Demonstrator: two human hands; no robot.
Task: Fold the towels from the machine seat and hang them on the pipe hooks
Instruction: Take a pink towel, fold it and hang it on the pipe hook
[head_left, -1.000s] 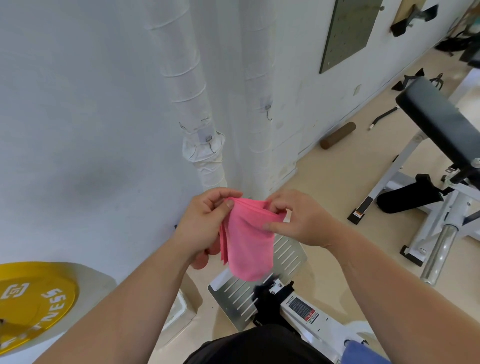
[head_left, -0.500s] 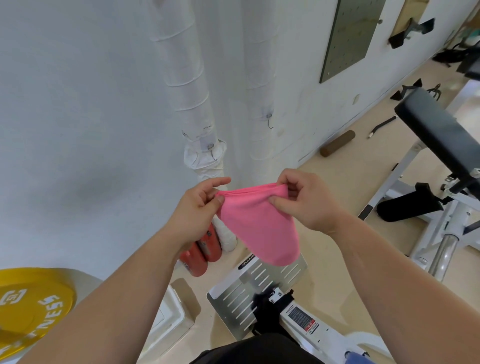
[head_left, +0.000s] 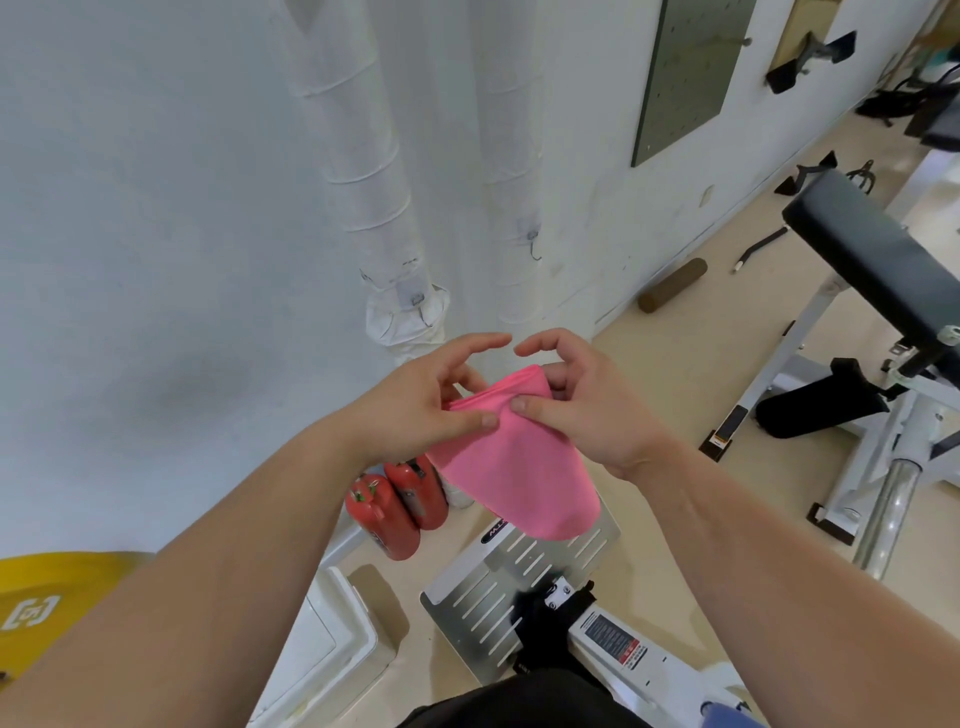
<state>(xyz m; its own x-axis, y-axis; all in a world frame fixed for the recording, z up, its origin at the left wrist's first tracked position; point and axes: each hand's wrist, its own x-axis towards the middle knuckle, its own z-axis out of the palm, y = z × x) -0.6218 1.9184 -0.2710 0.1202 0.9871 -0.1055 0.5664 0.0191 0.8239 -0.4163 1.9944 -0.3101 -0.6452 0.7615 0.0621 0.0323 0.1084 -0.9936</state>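
While the folded pink towel (head_left: 519, 462) is pinched at its top edge by the left hand (head_left: 415, 408) and right hand (head_left: 589, 413) just before the pipes (head_left: 374, 208), a hook (head_left: 534, 248) is seen bare, so hanging is judged not yet done.

Two red extinguishers (head_left: 387, 512), yellow weight plate (head_left: 47, 603), green pegboard (head_left: 685, 78), brown roller (head_left: 672, 285)

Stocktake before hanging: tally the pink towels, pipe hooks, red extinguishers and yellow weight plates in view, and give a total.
Pink towel: 1
Pipe hooks: 2
Red extinguishers: 2
Yellow weight plate: 1
Total: 6
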